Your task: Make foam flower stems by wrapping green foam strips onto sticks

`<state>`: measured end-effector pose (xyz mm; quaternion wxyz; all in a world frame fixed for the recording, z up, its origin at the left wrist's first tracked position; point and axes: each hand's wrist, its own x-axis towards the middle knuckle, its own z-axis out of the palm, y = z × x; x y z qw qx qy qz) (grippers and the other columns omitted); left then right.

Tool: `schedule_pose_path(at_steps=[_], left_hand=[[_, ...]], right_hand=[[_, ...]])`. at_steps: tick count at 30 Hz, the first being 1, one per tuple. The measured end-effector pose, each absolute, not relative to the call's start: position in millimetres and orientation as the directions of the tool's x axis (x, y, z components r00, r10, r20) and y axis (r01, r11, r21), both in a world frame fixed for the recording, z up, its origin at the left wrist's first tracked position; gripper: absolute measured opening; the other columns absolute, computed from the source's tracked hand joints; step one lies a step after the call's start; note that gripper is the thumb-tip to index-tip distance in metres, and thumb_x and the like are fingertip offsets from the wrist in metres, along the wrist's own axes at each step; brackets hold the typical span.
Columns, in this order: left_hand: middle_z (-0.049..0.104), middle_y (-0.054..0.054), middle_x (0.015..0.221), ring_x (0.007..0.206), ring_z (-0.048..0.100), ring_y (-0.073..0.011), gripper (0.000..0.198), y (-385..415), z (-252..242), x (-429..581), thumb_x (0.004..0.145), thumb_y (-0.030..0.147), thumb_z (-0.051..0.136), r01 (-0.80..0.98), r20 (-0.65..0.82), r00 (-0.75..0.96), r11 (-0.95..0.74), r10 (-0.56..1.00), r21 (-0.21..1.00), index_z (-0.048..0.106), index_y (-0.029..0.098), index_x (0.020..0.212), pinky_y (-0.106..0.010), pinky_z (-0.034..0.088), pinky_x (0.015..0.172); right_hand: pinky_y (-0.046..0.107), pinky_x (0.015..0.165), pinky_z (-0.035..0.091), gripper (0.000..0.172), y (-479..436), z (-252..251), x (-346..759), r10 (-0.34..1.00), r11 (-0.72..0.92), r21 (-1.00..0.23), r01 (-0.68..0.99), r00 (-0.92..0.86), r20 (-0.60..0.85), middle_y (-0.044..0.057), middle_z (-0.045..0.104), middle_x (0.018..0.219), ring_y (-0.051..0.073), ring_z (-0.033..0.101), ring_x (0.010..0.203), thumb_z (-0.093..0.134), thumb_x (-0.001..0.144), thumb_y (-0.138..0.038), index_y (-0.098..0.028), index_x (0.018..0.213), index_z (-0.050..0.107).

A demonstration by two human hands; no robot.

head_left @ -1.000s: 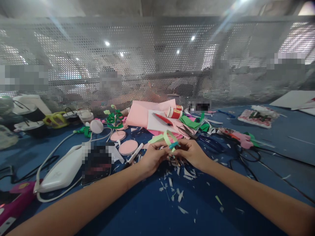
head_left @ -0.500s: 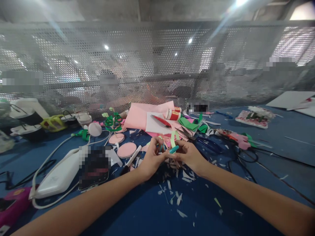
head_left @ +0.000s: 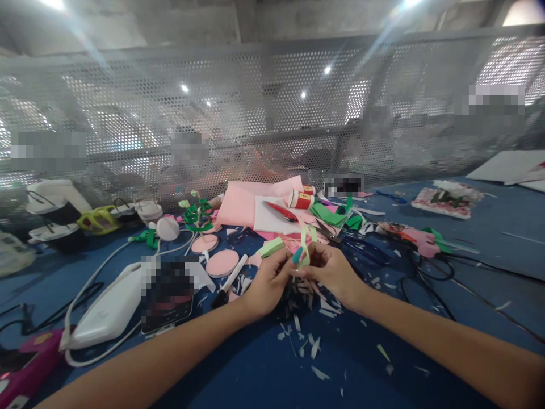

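A narrow, pale green paper strip [head_left: 305, 245] curls upward between my hands, over the middle of the table. My left hand [head_left: 269, 283] is closed, its teal-nailed thumb and fingers pinching the strip's lower part. From the other side my right hand [head_left: 337, 274] pinches the same strip with its thumb and fingertips. The two hands meet at the fingertips, and the exact hold is partly hidden. Just beyond my left fingers lies a flat light green paper piece [head_left: 271, 247]. Paper scraps [head_left: 327, 307] litter the blue table [head_left: 255, 363] under and around both hands.
Beyond the hands lie pink paper sheets [head_left: 236, 203], a red utility knife [head_left: 281, 210] and scissors [head_left: 326, 232]. To the left are pink discs [head_left: 222, 263], a marker [head_left: 230, 281], a phone [head_left: 168, 307], a white power bank [head_left: 106, 309] and cables. A perforated metal screen [head_left: 272, 125] stands behind.
My left hand has rolled so its thumb points more upward, its fingers now tucked in. The light green paper piece beside it has come into view. The camera view has shifted slightly.
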<state>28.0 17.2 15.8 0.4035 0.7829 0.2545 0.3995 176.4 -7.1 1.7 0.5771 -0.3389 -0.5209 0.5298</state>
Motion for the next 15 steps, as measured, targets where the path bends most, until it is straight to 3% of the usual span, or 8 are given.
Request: schedule_pose_path(at_steps=[4, 7, 11, 15], left_hand=[[0.044, 0.003, 0.068, 0.062, 0.039, -0.0097, 0.025, 16, 15, 28, 0.090, 0.036, 0.039, 0.108, 0.427, 0.486, -0.537, 0.763, 0.836, 0.049, 0.017, 0.077, -0.022, 0.034, 0.059], [0.040, 0.005, 0.060, 0.052, 0.035, -0.0077, 0.026, 14, 14, 28, 0.090, 0.039, 0.038, 0.084, 0.383, 0.445, -0.463, 0.810, 0.882, 0.047, 0.018, 0.079, -0.019, 0.031, 0.049], [0.039, 0.007, 0.054, 0.044, 0.032, -0.0061, 0.027, 12, 12, 29, 0.089, 0.044, 0.037, 0.028, 0.349, 0.443, -0.402, 0.826, 0.915, 0.046, 0.019, 0.082, -0.018, 0.028, 0.042], [0.039, 0.007, 0.053, 0.043, 0.032, -0.0059, 0.029, 11, 12, 27, 0.089, 0.044, 0.038, 0.051, 0.363, 0.469, -0.435, 0.805, 0.899, 0.046, 0.018, 0.078, -0.018, 0.028, 0.042]], right_hand=[[0.020, 0.029, 0.036, 0.047, -7, 4, 176, 0.969, 0.085, -0.862, -0.500, -0.160, 0.188, -0.002, 0.055, 0.053, 0.008, 0.046, 0.034, 0.057, 0.070, -0.065, -0.018, 0.067, 0.051], [0.019, 0.030, 0.037, 0.042, -6, 2, 174, 0.985, -0.015, -0.814, -0.581, -0.150, 0.090, -0.001, 0.057, 0.059, 0.008, 0.047, 0.036, 0.054, 0.076, -0.059, -0.017, 0.074, 0.054], [0.019, 0.032, 0.040, 0.033, -7, -3, 168, 0.986, -0.053, -0.866, -0.497, -0.164, 0.034, -0.002, 0.056, 0.057, 0.009, 0.049, 0.038, 0.069, 0.069, -0.045, -0.016, 0.073, 0.053], [0.019, 0.031, 0.038, 0.041, -10, -5, 165, 0.980, -0.047, -0.943, -0.329, -0.200, 0.021, -0.004, 0.053, 0.048, 0.008, 0.047, 0.034, 0.069, 0.065, -0.053, -0.016, 0.069, 0.051]])
